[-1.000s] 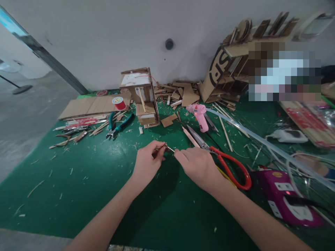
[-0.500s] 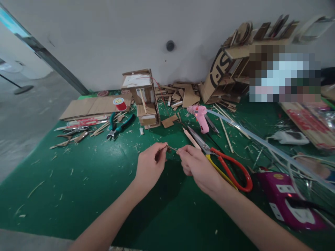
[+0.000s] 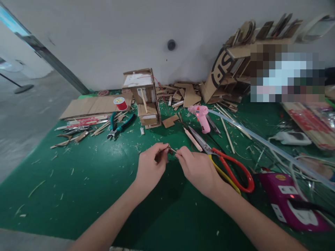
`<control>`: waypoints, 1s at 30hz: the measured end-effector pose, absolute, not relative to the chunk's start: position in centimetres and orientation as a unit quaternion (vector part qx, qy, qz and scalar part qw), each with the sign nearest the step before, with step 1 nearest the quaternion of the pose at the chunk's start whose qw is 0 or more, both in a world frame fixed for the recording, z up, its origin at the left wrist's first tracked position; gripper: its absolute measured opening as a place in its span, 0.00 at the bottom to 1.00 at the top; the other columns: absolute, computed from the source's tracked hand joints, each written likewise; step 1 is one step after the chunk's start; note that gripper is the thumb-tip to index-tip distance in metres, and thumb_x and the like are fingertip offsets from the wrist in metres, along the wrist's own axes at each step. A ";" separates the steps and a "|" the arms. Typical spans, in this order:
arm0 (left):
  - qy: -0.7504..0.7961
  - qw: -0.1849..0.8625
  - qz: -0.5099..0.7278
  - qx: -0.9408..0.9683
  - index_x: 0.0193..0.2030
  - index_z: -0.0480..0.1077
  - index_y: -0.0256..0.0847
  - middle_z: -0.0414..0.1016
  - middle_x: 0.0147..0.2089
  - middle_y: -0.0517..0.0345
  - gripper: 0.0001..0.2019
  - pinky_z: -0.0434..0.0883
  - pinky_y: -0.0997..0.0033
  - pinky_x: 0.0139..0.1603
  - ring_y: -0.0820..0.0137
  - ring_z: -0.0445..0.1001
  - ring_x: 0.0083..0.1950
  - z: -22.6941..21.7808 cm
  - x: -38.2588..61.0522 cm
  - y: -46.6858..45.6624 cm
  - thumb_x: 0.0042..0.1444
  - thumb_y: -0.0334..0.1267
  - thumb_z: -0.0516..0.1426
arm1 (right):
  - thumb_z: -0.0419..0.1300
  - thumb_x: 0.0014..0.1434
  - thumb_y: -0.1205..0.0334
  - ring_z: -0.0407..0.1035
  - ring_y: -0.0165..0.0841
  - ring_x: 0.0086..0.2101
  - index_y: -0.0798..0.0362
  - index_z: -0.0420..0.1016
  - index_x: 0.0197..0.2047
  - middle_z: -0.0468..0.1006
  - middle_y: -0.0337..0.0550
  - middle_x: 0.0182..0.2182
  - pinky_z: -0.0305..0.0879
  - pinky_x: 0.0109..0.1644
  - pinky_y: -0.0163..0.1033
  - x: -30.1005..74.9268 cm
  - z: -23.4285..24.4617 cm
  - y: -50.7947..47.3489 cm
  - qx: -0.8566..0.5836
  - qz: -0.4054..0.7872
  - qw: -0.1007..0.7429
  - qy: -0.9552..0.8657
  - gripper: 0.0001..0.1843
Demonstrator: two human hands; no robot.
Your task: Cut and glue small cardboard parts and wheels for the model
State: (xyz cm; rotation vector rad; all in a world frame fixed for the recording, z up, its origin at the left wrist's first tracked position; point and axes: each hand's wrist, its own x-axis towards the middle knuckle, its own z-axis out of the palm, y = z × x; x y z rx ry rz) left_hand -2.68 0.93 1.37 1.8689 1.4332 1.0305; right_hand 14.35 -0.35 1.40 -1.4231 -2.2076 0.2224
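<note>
Above the green tabletop, my left hand (image 3: 151, 163) pinches a small brown piece (image 3: 170, 151) between thumb and forefinger; its kind is too small to make out. My right hand (image 3: 200, 170) is closed on a thin stick (image 3: 173, 150), whose tip meets the brown piece. Part of that stick is hidden in the right fingers. Large scissors with red and yellow handles (image 3: 237, 166) lie beside and partly behind my right hand. Just beyond them is a pale pink stick-like strip (image 3: 193, 139), and farther back a pink glue gun (image 3: 202, 118) rests on the table.
A small cardboard structure (image 3: 147, 111) stands ahead, with cardboard scraps (image 3: 192, 96) beside it. Teal-handled cutters (image 3: 120, 125) and a red thread spool (image 3: 120, 103) lie left. At right are a purple power strip (image 3: 285, 188), cables and a larger cardboard structure (image 3: 213, 82). A blurred-out area covers the far right.
My right hand has turned slightly and moved closer to the left, so less of the thin stick shows between them. The left hand keeps its pinch.
</note>
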 end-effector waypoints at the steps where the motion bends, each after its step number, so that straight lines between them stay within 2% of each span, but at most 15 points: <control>1: 0.534 0.283 0.385 0.697 0.41 0.72 0.40 0.79 0.35 0.57 0.06 0.72 0.73 0.29 0.73 0.75 0.26 1.3 -2.7 0.9 0.61 0.34 0.54 | 0.47 0.67 0.65 0.59 0.29 0.16 0.53 0.66 0.32 0.66 0.36 0.17 0.41 0.22 0.35 14.3 1.4 -0.4 -0.507 0.022 0.237 -0.828 0.12; 4: 0.534 0.276 0.380 0.703 0.40 0.72 0.40 0.80 0.35 0.56 0.06 0.72 0.72 0.29 0.72 0.76 0.27 1.3 -2.5 0.9 0.60 0.33 0.54 | 0.48 0.67 0.68 0.60 0.29 0.16 0.54 0.67 0.30 0.65 0.36 0.15 0.39 0.22 0.36 14.2 1.3 -0.4 -0.477 -0.087 0.217 -0.847 0.14; 7: 0.534 0.266 0.381 0.707 0.40 0.72 0.41 0.79 0.35 0.57 0.07 0.72 0.72 0.30 0.72 0.75 0.27 1.4 -2.3 0.8 0.60 0.32 0.53 | 0.48 0.66 0.67 0.62 0.30 0.15 0.54 0.66 0.29 0.67 0.36 0.15 0.38 0.22 0.36 13.9 1.3 -0.4 -0.489 -0.092 0.222 -0.839 0.13; 14: 0.530 0.277 0.386 0.703 0.43 0.71 0.41 0.78 0.36 0.56 0.06 0.71 0.73 0.31 0.72 0.75 0.31 1.9 -2.4 0.7 0.60 0.34 0.54 | 0.47 0.68 0.63 0.66 0.32 0.17 0.54 0.66 0.37 0.72 0.37 0.18 0.42 0.21 0.34 14.1 1.8 -0.3 -0.536 0.077 0.248 -0.804 0.11; 19: 0.506 0.293 0.363 0.725 0.59 0.66 0.47 0.74 0.47 0.52 0.22 0.70 0.72 0.31 0.71 0.73 0.36 3.0 -3.7 1.7 0.57 0.40 0.59 | 0.49 0.67 0.61 0.63 0.28 0.18 0.51 0.66 0.36 0.69 0.34 0.20 0.48 0.22 0.33 15.6 2.5 0.1 -0.529 0.232 0.282 -0.766 0.08; 21: 0.476 0.327 0.341 0.742 0.56 0.70 0.48 0.75 0.49 0.52 0.20 0.71 0.70 0.36 0.69 0.73 0.40 3.4 -4.3 2.2 0.56 0.41 0.61 | 0.50 0.67 0.61 0.60 0.27 0.18 0.51 0.66 0.35 0.66 0.32 0.20 0.49 0.22 0.33 15.9 2.5 0.1 -0.516 0.282 0.308 -0.748 0.09; 24: 0.459 0.391 0.316 0.733 0.50 0.75 0.47 0.78 0.45 0.53 0.14 0.72 0.65 0.41 0.65 0.75 0.42 3.7 -4.8 2.5 0.56 0.41 0.61 | 0.50 0.67 0.60 0.59 0.27 0.19 0.51 0.67 0.35 0.64 0.32 0.20 0.50 0.22 0.33 16.0 2.3 0.0 -0.498 0.319 0.329 -0.736 0.09; 30: 0.448 0.443 0.314 0.711 0.47 0.76 0.43 0.81 0.43 0.52 0.12 0.74 0.64 0.43 0.64 0.78 0.43 3.7 -4.8 2.6 0.55 0.39 0.61 | 0.50 0.67 0.60 0.59 0.27 0.21 0.51 0.68 0.36 0.65 0.33 0.23 0.51 0.24 0.34 16.1 2.3 -0.1 -0.475 0.344 0.329 -0.740 0.09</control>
